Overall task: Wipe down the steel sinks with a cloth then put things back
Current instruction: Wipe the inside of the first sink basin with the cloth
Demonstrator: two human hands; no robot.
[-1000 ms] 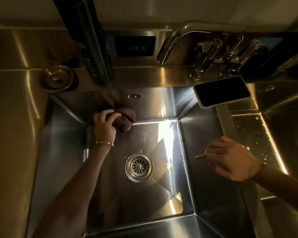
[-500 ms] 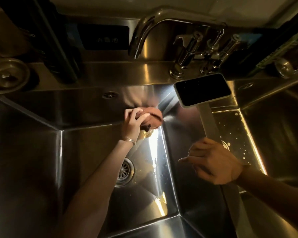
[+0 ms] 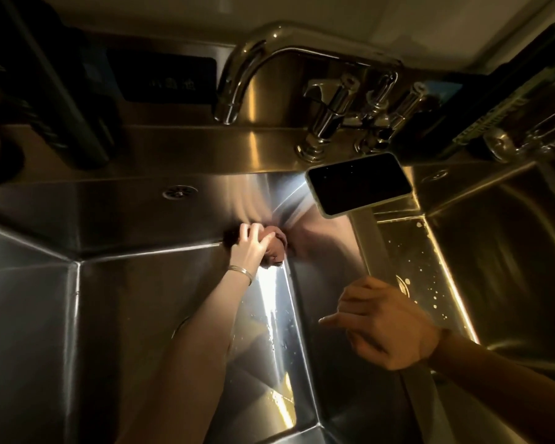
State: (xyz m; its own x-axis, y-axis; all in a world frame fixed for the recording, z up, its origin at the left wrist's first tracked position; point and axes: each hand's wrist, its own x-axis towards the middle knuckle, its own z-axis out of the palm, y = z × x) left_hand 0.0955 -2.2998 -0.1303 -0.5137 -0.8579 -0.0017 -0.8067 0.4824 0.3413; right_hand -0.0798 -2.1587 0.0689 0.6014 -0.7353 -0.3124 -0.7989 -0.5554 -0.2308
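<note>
We grip the cloth (image 3: pixel 274 248) w/ L hand (image 3: pixel 249 248) in the sink's (image 3: pixel 125 315) far-right corner; R hand (image 3: pixel 388 328) hangs loose, empty, by the divider edge (image 3: pixel 362 238) near the phone (image 3: pixel 359 184).

Dim amber light fills the scene and glints off the metal. A pale, plain wall (image 3: pixel 430 14) runs along the top edge. Below it stands a brushed-steel backsplash (image 3: pixel 289 88), with a dark rectangular label plate (image 3: pixel 170 81) on its left part and a curved chrome tap (image 3: pixel 253 49) in front.

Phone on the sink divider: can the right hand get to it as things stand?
Probably yes: the right hand holds nothing, and the divider between it and the phone looks bare.
</note>
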